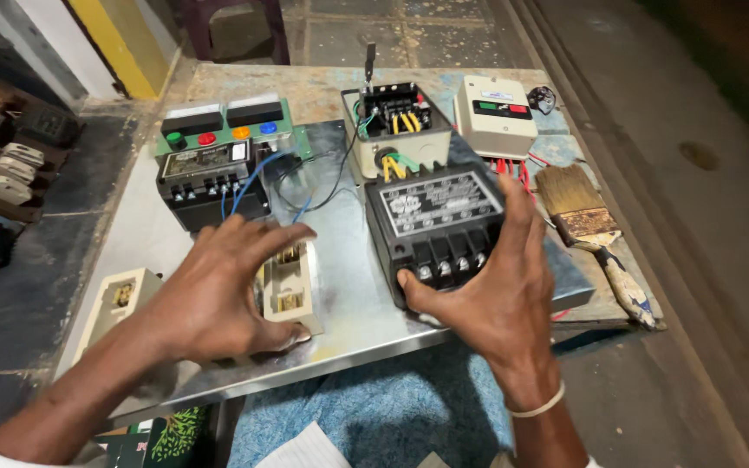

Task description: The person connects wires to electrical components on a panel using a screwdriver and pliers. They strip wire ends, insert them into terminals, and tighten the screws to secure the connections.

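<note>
The right hand (496,290) is gripping the black terminal block (438,227), thumb pressing on its near lower corner by the row of screw terminals and fingers wrapping its far right side, so the block is sitting on the metal sheet (344,286) of the surface, right of centre, with its labelled plate facing up. The left hand (218,295) is closing over the small cream switch body (286,286), thumb tucking under its near edge and fingers arching over its top; whether it is bearing weight or only steadying I cannot tell. By the look of it, both hands are placing or squaring two parts side by side on the sheet, a positioning step rather than wiring. Any further shifting of the block is calling for a flat slide, since red wires (513,169) are trailing just behind it from the cream starter box (496,113) and the open box with yellow leads (394,126) is standing just beyond its far edge. The block's right side is lying near the sheet's right edge, and past that a paintbrush (591,230) is resting near the surface's rim, so room is tightest there. More open sheet is showing between the two hands and toward the near edge. The black panel with coloured buttons (217,165) and its blue wire are crowding the far left, and another cream part (119,299) is lying just left of the left hand.
</note>
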